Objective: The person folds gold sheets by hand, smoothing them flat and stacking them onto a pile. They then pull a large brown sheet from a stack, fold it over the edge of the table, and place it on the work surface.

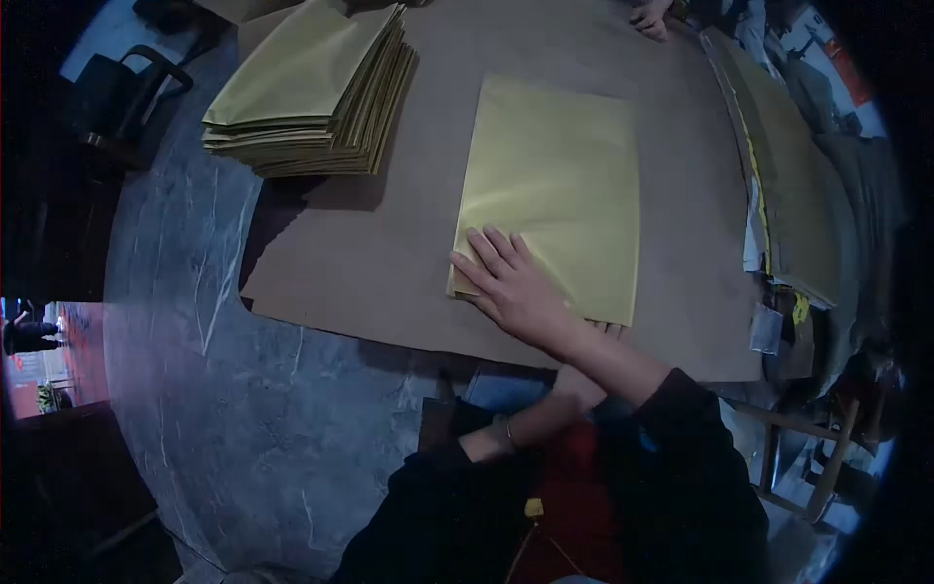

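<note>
A flat gold paper piece [555,185], like an envelope or folded sheet, lies on brown cardboard [360,263] in front of me. My right hand [506,282] presses flat on its lower left corner, fingers spread. My left arm crosses beneath the right forearm, and my left hand [582,387] is blurred and mostly hidden there, close to the paper's lower edge. Its fingers cannot be made out, nor whether it holds anything. To the upper left stands a thick stack of similar gold pieces [292,68], slightly fanned at the edges.
Another person's hand [650,19] rests at the far edge of the cardboard. Bent cardboard sheets [778,165] stand along the right side. A dark mug-shaped object [122,97] is at the upper left, beside the grey marbled surface [253,419]. A wooden frame [827,457] is low on the right.
</note>
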Demonstrator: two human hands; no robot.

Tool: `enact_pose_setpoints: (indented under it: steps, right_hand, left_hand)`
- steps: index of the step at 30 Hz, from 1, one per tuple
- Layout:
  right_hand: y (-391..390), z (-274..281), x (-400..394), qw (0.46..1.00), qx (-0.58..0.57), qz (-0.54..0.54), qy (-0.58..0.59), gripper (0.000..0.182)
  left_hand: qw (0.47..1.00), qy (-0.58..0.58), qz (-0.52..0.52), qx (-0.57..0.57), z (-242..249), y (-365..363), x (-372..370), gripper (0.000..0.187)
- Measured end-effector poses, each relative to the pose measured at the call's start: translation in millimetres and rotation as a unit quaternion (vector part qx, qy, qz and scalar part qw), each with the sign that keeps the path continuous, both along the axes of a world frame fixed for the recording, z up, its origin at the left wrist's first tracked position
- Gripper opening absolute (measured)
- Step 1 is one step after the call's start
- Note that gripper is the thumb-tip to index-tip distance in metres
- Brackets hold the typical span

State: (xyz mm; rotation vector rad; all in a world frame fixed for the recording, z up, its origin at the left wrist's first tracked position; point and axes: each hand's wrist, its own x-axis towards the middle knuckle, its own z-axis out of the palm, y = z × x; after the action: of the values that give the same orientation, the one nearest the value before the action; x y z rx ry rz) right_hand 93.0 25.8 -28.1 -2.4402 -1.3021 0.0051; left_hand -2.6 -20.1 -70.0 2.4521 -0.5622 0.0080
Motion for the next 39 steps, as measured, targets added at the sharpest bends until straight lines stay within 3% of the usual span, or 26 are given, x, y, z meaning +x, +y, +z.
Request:
enact_pose_setpoints:
  steps: [2,4,5,6,8,11,12,14,15,17,18,21,23,26,33,35,39]
  right_hand:
    - [-1,-4,1,1.000,0.004,0.006,-0.017,0.056]
    - [0,-1,1,1.000,-0.018,0.009,-0.023,0.051]
    - [0,-1,1,0.999,-0.023,0.007,-0.030,0.049]
    - [0,-1,0,0.999,-0.028,0.005,-0.036,0.048]
    - [1,-1,-1,0.999,-0.024,0.000,-0.025,0.046]
    - [1,5,0,0.999,-0.047,0.004,-0.009,0.045]
    - [0,6,0,0.999,-0.047,0.003,-0.008,0.045]
    - [0,6,0,0.999,-0.034,0.007,-0.001,0.045]
    - [1,3,-1,0.999,-0.031,0.003,-0.003,0.045]
    - [1,6,-1,1.000,-0.027,0.001,0.001,0.045]
    - [1,4,-1,1.000,-0.027,0.004,-0.004,0.046]
    - [0,0,-1,1.000,-0.023,0.009,-0.016,0.046]
    - [-1,2,-1,1.000,-0.019,0.012,-0.011,0.046]
    - [-1,0,-1,1.000,-0.022,0.010,-0.004,0.046]
    - [-1,-1,-1,1.000,-0.011,0.010,0.000,0.045]
    - [-2,-2,0,1.000,-0.008,0.013,-0.002,0.045]
    - [-2,1,1,1.000,-0.017,0.017,0.007,0.049]
  left_hand:
    - [0.999,0.020,-0.004,0.032,19,6,4,0.059]
    - [0.983,0.145,-0.077,0.083,34,11,11,0.058]
    - [0.921,-0.082,0.001,0.382,-1,-10,-7,0.056]
    - [0.920,-0.080,0.002,0.383,-7,-9,-6,0.056]
    - [0.996,-0.081,0.016,0.038,-17,-8,-5,0.057]
    - [0.997,-0.079,0.011,-0.008,-23,-7,-9,0.056]
    - [0.997,-0.078,0.010,-0.008,-13,-4,-5,0.056]
    - [0.990,0.056,-0.061,0.112,19,6,5,0.055]
    - [0.990,0.057,-0.062,0.112,12,4,3,0.055]
    - [0.988,-0.137,0.055,0.040,-8,-2,-3,0.056]
    - [0.988,-0.136,0.055,0.041,-5,-1,-3,0.056]
    - [0.993,-0.065,0.020,0.099,-1,-2,-3,0.056]
    - [0.999,-0.029,0.031,-0.016,-6,-5,-4,0.053]
    - [0.996,0.074,-0.028,0.037,16,5,3,0.054]
    - [0.990,0.010,-0.038,0.132,16,5,2,0.055]
    - [0.989,0.107,-0.070,0.069,21,8,5,0.055]
    - [0.988,0.103,-0.061,0.103,30,10,5,0.055]
